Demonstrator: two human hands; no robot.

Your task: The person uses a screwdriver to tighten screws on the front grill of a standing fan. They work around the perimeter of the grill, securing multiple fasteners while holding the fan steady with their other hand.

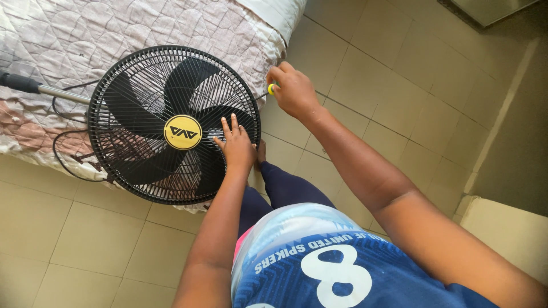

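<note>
A quilted bed (68, 40) is lying over the tiled floor (399, 74). The left hand (237, 145) is pressing flat, fingers spread, on the fan grille (123, 114); the right hand (294, 88) is gripping, closed, a yellow-handled screwdriver (272, 89) at the rim.

Badge: 1 round yellow label (182, 132) with a black emblem, dead centre on the black fan grille (123, 85).
Shirt print: white lettering and numeral on blue jersey (319, 268), bottom of frame.
Packages, signs, screens: none visible.
</note>
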